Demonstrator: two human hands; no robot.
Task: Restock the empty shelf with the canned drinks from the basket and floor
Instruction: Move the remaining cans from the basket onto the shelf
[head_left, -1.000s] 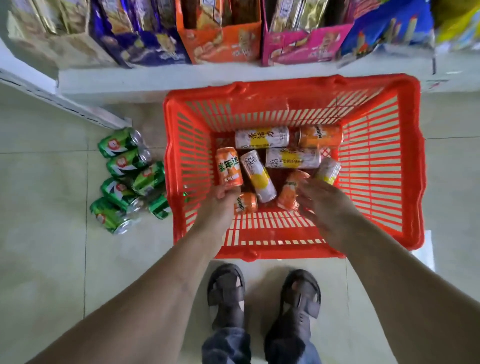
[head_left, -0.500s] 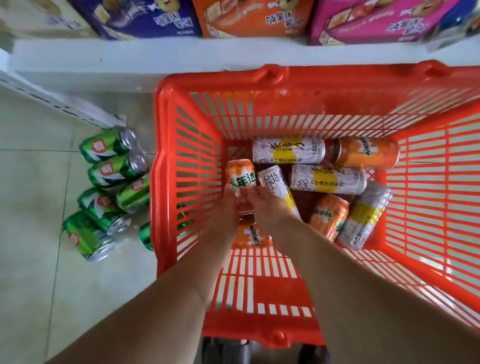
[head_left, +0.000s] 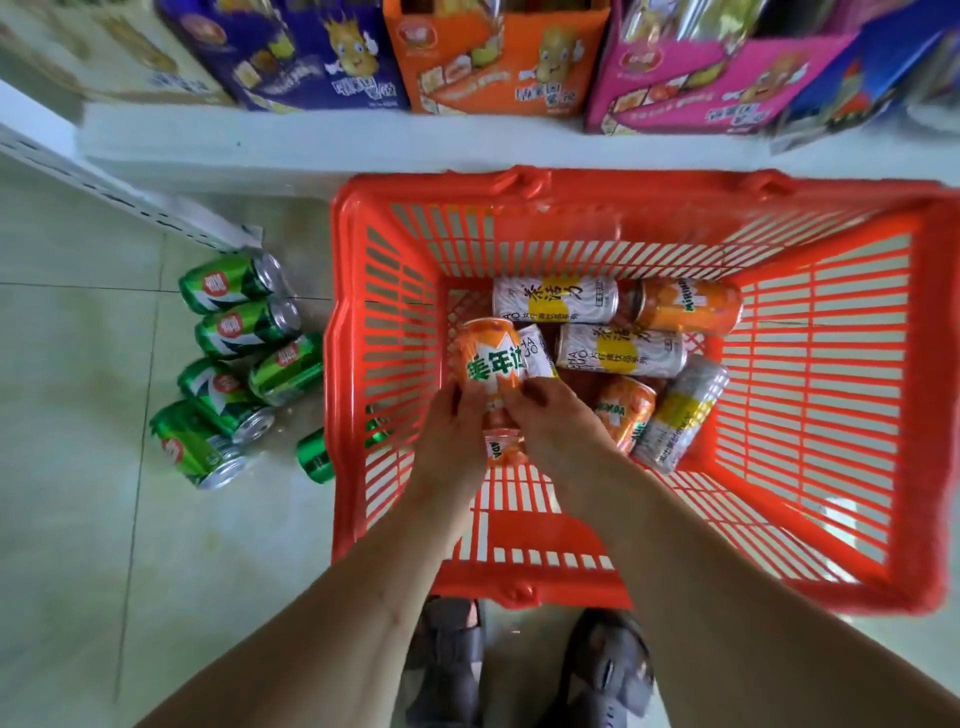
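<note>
A red plastic basket (head_left: 831, 519) stands on the floor and holds several cans lying on their sides, orange ones (head_left: 688, 306) and white-and-yellow ones (head_left: 621, 351). My left hand (head_left: 449, 434) grips an orange can (head_left: 488, 364) by its lower end and holds it raised at the basket's left side. Right beside it, my right hand (head_left: 553, 421) curls over a white-and-yellow can (head_left: 535, 353), hiding that can's lower half. Another orange can (head_left: 498, 449) lies partly hidden under both hands. Several green cans (head_left: 234, 332) lie on the floor tiles left of the basket.
A white bottom shelf (head_left: 363, 145) runs just behind the basket, carrying purple, orange and pink snack boxes (head_left: 498, 62). One green can (head_left: 314, 457) lies against the basket's left wall. My sandalled feet (head_left: 519, 670) stand at the basket's near edge.
My right hand crossed from the basket's middle to the white-and-yellow can beside my left hand. My left hand lifted the orange can off the basket floor.
</note>
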